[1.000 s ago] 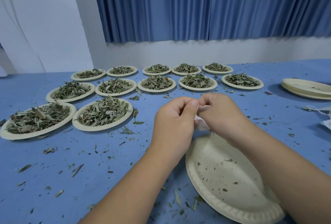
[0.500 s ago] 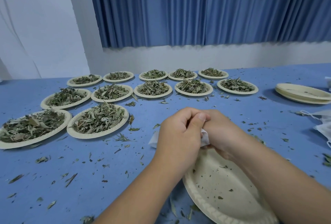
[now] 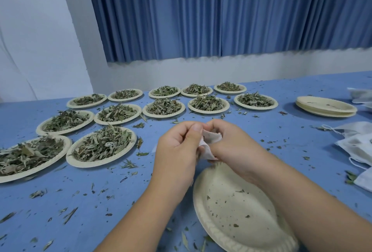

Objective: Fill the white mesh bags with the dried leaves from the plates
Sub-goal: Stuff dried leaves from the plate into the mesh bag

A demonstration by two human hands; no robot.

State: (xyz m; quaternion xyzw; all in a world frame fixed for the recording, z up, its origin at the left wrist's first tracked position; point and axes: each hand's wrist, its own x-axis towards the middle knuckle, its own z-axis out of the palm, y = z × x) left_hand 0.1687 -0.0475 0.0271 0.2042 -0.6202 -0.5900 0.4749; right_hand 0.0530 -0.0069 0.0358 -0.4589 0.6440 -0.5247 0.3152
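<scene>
A: Change since a second ago: the hands have drawn slightly apart. More of the mesh bag (image 3: pixel 210 144) shows between them; before, it was nearly buried in the two fists.

B: Grip?

A: The left hand (image 3: pixel 177 151) pinches the bag's edge between thumb and fingers. The right hand (image 3: pixel 239 151) has its fingers curled round the other side. Both are grasping the bag, neither released.

B: Bag position?

A: Held off the table (image 3: pixel 100 201), just above the far rim of the empty plate (image 3: pixel 231 201), which carries only crumbs.

B: Reading?

A: Likely that plate's share is already inside and the mouth of the bag is being worked. I cannot tell whether it is being opened or closed. The contents are not clear through the mesh.

B: Remaining work?

A: Most of it. Twelve full plates stand to the left and behind, the nearest (image 3: pixel 90 164) still heaped with dried leaves (image 3: pixel 100 145). Spare bags (image 3: pixel 360 147) lie at the right edge, near a stack of plates (image 3: pixel 326 109). Judged early in the run.
</scene>
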